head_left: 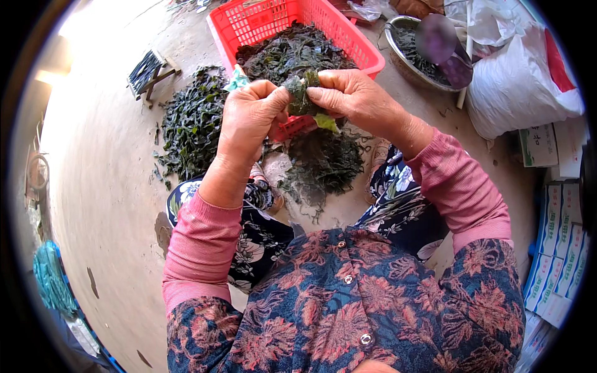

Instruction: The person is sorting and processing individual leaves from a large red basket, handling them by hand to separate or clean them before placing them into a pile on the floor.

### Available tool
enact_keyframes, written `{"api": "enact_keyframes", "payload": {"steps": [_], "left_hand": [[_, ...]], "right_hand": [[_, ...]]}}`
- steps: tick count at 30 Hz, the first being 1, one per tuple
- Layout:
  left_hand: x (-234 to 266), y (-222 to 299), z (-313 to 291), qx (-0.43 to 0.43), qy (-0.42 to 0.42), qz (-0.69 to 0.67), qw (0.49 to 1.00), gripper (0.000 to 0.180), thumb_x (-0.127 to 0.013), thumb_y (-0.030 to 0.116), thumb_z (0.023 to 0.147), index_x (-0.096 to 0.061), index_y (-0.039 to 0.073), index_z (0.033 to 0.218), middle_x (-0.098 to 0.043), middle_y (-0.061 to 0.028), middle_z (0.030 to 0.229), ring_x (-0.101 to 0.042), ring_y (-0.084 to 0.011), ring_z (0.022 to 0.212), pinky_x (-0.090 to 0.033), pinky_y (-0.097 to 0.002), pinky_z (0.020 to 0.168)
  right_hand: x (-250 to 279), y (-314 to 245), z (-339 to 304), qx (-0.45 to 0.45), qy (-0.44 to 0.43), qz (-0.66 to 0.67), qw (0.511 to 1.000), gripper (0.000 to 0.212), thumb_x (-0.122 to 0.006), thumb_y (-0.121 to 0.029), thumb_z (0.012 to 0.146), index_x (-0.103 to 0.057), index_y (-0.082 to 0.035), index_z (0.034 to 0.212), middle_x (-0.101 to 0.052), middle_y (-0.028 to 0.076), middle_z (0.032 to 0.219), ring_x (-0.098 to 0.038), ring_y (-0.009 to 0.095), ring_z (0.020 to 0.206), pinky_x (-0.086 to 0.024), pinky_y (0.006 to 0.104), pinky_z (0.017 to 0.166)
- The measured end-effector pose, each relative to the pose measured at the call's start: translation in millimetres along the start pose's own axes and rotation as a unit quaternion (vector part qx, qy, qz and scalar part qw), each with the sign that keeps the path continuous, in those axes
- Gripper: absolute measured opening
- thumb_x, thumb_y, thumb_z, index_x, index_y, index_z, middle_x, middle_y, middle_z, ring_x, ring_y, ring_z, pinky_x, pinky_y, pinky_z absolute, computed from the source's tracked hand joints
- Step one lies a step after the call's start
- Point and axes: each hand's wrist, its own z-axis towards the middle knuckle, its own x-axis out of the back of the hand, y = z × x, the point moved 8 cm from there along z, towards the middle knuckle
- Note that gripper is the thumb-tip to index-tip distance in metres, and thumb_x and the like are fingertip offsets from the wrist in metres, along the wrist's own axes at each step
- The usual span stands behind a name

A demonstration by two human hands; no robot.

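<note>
My left hand (245, 115) and my right hand (364, 102) meet in front of me, fingers closed on a dark green strip of seaweed (300, 99) stretched between them. A yellowish-green end (326, 122) of leaf hangs below my right fingers. At the back of my left hand shows a small teal and white scrap (237, 79); whether I hold it, I cannot tell. Just beyond my hands stands a red plastic basket (333, 23) with dark seaweed heaped inside. Beneath them, between my feet, lies a loose clump of seaweed (329, 163) with stringy edges.
Left of the basket, a pile of cut seaweed (194, 121) spreads on the concrete floor. A small folding stool (151, 76) stands farther left. At the right are a metal basin (407, 67) of seaweed, a full white sack (516, 87) and stacked boxes (558, 242).
</note>
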Motion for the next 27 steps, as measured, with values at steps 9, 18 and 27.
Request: {"api": "enact_keyframes", "payload": {"steps": [9, 18, 27], "left_hand": [[-9, -7, -3, 0.052, -0.087, -0.063, 0.993, 0.02, -0.061, 0.013, 0.079, -0.061, -0.001, 0.094, -0.058, -0.0019, 0.065, -0.043, -0.0028, 0.042, -0.034, -0.0146, 0.038], [11, -10, 1, 0.049, -0.024, -0.088, 0.995, 0.019, -0.059, 0.009, 0.079, -0.058, 0.0, 0.095, -0.063, -0.0072, 0.074, -0.06, -0.013, 0.053, -0.046, -0.0199, 0.042], [104, -31, -6, 0.025, 0.217, 0.055, 0.974, 0.011, -0.059, 0.012, 0.08, -0.058, 0.002, 0.086, -0.063, -0.0066, 0.074, -0.059, -0.0091, 0.054, -0.041, -0.0159, 0.039]], "right_hand": [[-7, 31, 8, -0.052, -0.026, 0.043, 0.997, 0.018, -0.06, -0.018, 0.078, -0.06, 0.0, 0.076, -0.054, -0.002, 0.059, -0.045, 0.004, 0.051, -0.037, 0.0192, 0.046], [-12, 35, -1, -0.099, -0.014, 0.093, 0.991, 0.019, -0.06, -0.019, 0.08, -0.053, -0.003, 0.085, -0.054, -0.002, 0.072, -0.049, 0.002, 0.064, -0.038, 0.0157, 0.057], [18, 76, 15, -0.059, 0.089, -0.063, 0.992, 0.012, -0.061, -0.012, 0.076, -0.054, -0.002, 0.075, -0.052, 0.001, 0.062, -0.046, 0.007, 0.058, -0.039, 0.0243, 0.052]]}}
